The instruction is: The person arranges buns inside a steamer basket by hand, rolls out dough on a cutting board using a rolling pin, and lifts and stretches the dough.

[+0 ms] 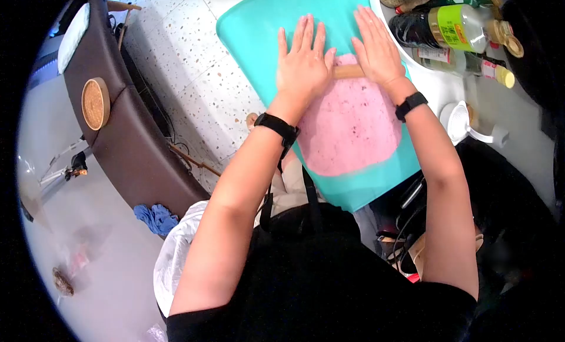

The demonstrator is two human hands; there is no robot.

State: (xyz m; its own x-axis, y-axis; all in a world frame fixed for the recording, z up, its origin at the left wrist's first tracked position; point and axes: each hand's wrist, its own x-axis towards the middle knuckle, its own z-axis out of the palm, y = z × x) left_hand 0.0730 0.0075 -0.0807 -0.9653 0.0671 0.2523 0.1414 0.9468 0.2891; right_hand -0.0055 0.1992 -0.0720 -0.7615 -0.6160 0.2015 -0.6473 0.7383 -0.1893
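Observation:
A flattened sheet of pink dough [353,127] with dark specks lies on a teal mat [247,27]. Across its far part rests a wooden rolling pin [348,71], with only its middle showing between my hands. My left hand [303,62] lies flat over the pin's left part, fingers stretched out and pointing away from me. On the pin's right part my right hand [378,51] also lies flat with its fingers extended. Both palms hide the ends of the pin. Neither hand is wrapped round it.
Several bottles [459,28] lie at the upper right, near a white strainer-like item [456,121]. To the left is a brown padded bench [138,148] with a round cork-coloured tray [95,104] and a blue cloth [156,219]. Speckled floor [188,65] shows between bench and mat.

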